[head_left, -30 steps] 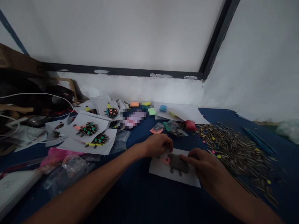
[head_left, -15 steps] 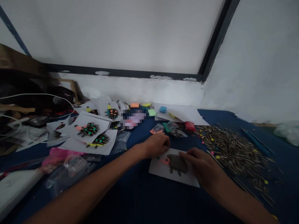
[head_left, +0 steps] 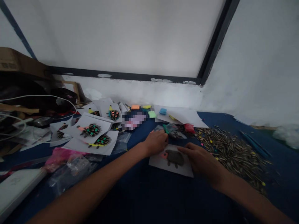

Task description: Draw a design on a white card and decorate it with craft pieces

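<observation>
Paper card (head_left: 163,163) with grey clay figure (head_left: 174,157), both hands touching

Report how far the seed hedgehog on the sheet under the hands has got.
Done: finished hedgehogs on sheets at the left carry seeds and coloured dots. In hand: a grey body with a pink snout lies on a white sheet; the left hand rests at the sheet's top edge, the right hand touches the body. Left: the body shows no seeds; the seed pile lies to the right.
</observation>
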A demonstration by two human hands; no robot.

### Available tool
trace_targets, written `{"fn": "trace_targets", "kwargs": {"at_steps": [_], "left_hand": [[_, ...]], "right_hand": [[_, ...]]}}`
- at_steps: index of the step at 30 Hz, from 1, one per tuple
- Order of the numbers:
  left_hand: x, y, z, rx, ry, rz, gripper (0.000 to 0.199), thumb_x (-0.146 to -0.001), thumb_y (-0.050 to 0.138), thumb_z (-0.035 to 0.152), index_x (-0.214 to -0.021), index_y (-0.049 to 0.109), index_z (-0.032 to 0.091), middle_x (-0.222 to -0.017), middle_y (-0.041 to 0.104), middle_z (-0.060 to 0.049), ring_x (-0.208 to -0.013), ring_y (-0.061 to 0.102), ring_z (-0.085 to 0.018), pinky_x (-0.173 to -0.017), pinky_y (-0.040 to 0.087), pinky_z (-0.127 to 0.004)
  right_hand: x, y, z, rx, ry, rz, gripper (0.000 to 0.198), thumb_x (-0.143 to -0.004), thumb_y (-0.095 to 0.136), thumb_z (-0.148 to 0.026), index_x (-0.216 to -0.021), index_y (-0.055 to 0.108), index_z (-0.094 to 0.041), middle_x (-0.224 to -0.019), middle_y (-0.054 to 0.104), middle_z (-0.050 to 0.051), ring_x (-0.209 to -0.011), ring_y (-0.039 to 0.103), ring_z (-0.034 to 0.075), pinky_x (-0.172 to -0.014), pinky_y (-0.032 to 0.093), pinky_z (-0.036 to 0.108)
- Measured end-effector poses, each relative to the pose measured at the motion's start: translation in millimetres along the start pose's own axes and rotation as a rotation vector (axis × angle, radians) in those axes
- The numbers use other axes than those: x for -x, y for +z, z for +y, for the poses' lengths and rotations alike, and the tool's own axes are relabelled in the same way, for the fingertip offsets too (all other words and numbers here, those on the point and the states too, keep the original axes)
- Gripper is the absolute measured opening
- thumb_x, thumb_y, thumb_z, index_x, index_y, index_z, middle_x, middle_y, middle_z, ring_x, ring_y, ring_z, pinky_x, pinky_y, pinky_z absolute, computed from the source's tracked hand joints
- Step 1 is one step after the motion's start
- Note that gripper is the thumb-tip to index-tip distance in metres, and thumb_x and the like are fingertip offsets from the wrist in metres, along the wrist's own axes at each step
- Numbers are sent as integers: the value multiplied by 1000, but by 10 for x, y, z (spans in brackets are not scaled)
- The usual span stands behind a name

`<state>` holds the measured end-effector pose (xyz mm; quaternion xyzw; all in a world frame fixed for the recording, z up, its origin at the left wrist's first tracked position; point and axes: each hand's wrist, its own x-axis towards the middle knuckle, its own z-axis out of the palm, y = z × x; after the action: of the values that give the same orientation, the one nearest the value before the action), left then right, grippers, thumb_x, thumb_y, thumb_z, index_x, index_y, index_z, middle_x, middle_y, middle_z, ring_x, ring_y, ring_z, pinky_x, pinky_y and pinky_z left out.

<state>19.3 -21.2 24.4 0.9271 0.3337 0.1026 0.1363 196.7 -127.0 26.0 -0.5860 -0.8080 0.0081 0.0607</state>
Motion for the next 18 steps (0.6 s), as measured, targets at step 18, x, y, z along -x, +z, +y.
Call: {"fn": "trace_targets", "kwargs": {"at_steps": [18], "left_hand": [[-68,21,-40,-125,42,40,18,-79,48,11,-80,66,13,-86,68,-9,-90,61,-24,-82,47,-36]], "right_hand": [[77,201,107,202,-88,169,48,-74,52,-1,-112,67,-27,-97,64,9,-78,61,20,-66,48,31]]}}
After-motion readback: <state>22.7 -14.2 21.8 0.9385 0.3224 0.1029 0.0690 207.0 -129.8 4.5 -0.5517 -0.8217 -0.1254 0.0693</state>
